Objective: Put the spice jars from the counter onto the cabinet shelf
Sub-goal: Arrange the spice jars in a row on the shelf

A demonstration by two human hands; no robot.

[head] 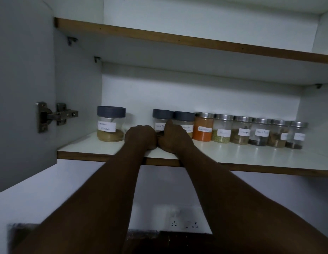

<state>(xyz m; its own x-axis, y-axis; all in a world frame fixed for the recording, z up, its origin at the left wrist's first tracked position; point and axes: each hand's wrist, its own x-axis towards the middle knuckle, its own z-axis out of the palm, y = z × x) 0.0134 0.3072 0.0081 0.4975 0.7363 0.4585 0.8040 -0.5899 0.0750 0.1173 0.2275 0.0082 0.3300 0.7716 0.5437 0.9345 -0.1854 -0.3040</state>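
A white cabinet shelf (251,158) carries a row of labelled spice jars along its back. At the left, apart from the rest, stands a grey-lidded jar of tan powder (111,123). My left hand (140,137) and my right hand (175,138) meet around the lower part of a second grey-lidded jar (162,118) and hide its base. A third grey-lidded jar (184,120) touches it on the right. After that come an orange-powder jar (203,128) and several steel-lidded jars (260,132).
The open cabinet door (22,70) with its metal hinge (55,116) stands at the left. An upper shelf (178,39) hangs overhead. Below are wall sockets (183,224) and a dark counter edge (159,241). Bare shelf lies between the first two jars.
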